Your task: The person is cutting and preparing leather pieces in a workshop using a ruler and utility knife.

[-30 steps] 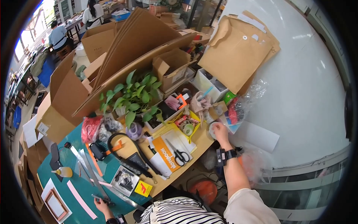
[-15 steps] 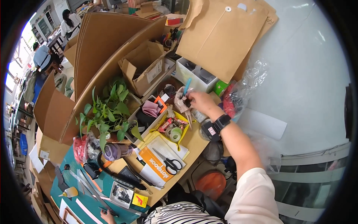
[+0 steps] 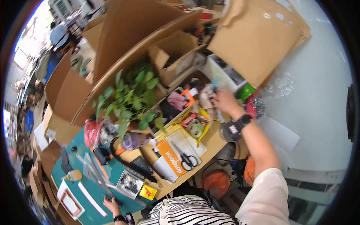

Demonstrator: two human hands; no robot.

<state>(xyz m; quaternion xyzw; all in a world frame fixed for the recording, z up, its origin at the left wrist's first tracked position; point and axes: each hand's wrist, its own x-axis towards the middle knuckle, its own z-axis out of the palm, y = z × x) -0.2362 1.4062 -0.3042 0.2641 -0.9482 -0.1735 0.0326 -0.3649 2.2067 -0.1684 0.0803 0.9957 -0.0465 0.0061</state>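
Cardboard sheets (image 3: 127, 41): leaned upright along the far side of the bench, so that the work surface is walled off and stock is kept within reach.
Workbench (image 3: 215, 140): crowded from end to end; tools are laid flat near the front edge, containers are pushed to the back.
Green cutting mat (image 3: 69, 180): spread at the left end, where a flat base for cutting is given.
Potted plant (image 3: 131, 99): stood at mid-bench against the cardboard, its leaves hung over the things beside it.
Open cardboard box (image 3: 176, 60): set behind the plant, mouth upward, for loose parts.
Yellow tray (image 3: 200, 122): kept at the right end as a catch-all; a tape roll (image 3: 196, 130) lies in it.
Scissors (image 3: 186, 159): laid on white and orange paper near the front edge, untouched.
Right hand (image 3: 223, 101): stretched far forward above the yellow tray, fingers curled among pale scraps; whether anything is gripped cannot be told through the blur.
Left hand (image 3: 112, 205): rested at the near edge of the mat, closed on a long metal ruler (image 3: 98, 176), which is pinned flat.
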